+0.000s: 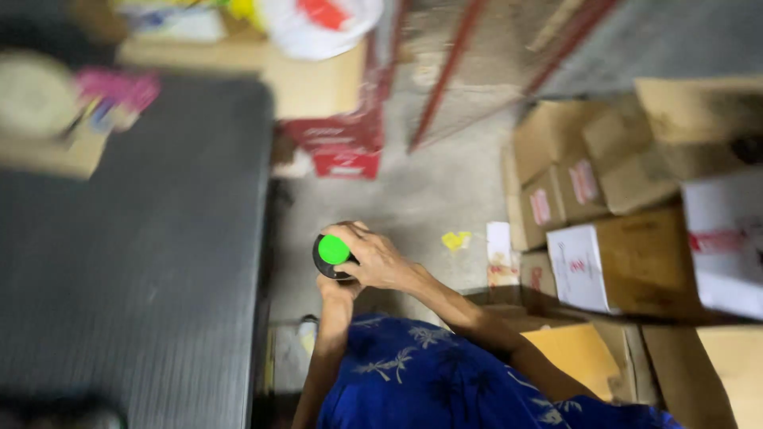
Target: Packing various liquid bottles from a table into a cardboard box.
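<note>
Right hand (pixel 380 258) wraps over a round black object with green top (pixel 333 251). Left hand (pixel 338 286) grips it from below, mostly hidden. Dark ribbed counter (pixel 143 262) on the left, cardboard boxes (pixel 620 238) on the right

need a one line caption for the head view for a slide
Both hands, right hand on top and left hand beneath, grip a round black object with a green centre above a concrete floor lined with cardboard boxes.

One head camera looks steeply down past the blue shirt (pixel 445 381), close over the hands; grey table (pixel 135 262) left, cardboard boxes (pixel 636 238) right, concrete floor (pixel 429 191) far ahead
</note>
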